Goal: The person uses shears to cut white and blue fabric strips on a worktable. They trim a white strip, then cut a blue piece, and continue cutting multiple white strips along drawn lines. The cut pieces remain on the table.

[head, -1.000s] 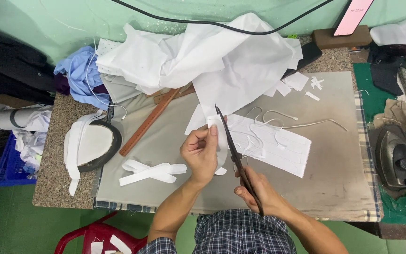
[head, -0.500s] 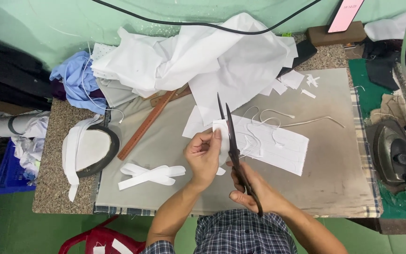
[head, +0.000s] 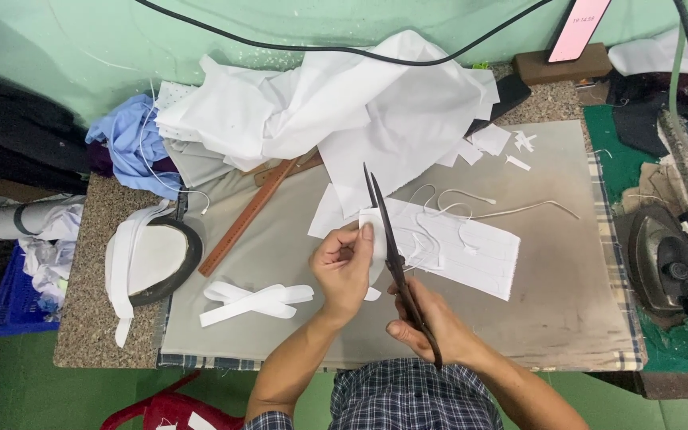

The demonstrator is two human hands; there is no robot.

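At centre frame, a small white fabric piece (head: 372, 239) is pinched in the left hand (head: 344, 267); dark scissors (head: 392, 255) are gripped by the right hand (head: 431, 322). The piece is best held taut, close beside the blades.

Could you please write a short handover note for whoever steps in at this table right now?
Left hand: pinching a small white fabric piece at its edge, held just above the grey pad.
Right hand: gripping dark scissors, blades pointing away from the body, alongside that piece.
Nearby: pleated white panel with loose cords right of the scissors, folded white strips to the left, wooden ruler, heap of white cloth at the back, iron at far right.
Done: small offcuts lie near the back edge.
Left: the held piece is still being trimmed.
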